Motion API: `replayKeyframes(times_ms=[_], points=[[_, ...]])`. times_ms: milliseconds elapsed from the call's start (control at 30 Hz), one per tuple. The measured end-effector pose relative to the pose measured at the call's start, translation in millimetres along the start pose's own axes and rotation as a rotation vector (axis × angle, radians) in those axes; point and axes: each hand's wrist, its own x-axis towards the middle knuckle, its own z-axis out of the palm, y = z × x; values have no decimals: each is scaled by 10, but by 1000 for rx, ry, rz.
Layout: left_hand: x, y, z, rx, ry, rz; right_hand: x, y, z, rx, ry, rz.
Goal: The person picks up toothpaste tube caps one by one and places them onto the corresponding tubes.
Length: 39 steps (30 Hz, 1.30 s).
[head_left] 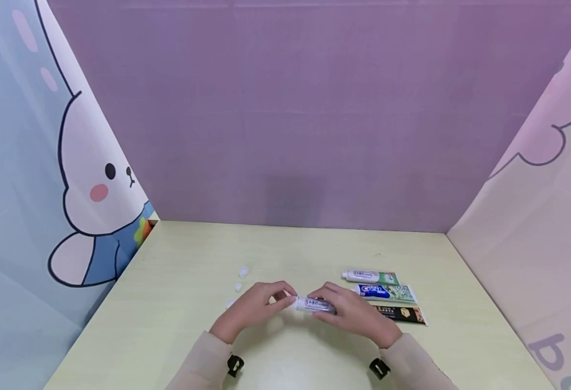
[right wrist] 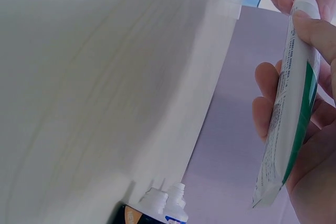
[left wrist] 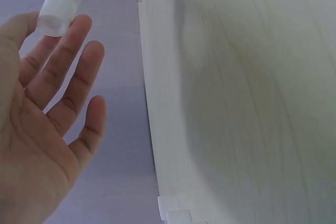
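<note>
A white toothpaste tube with a green stripe is gripped by my right hand, thumb on one side and fingers curled behind it. Its white cap points left, between the thumb and forefinger of my left hand, which pinches it. The other left fingers are spread and loosely bent, seen in the left wrist view. The tube is held above the table.
Three tubes lie at the right: a green and white one, a blue and green one and a black one. White caps lie on the table beyond my left hand. A purple panel stands behind.
</note>
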Motion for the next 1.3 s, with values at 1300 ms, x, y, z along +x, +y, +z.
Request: replayKeyframes(times_ms=[1300], points=[[-2, -22, 37, 2, -16, -4, 1, 7, 17, -5, 1, 3]])
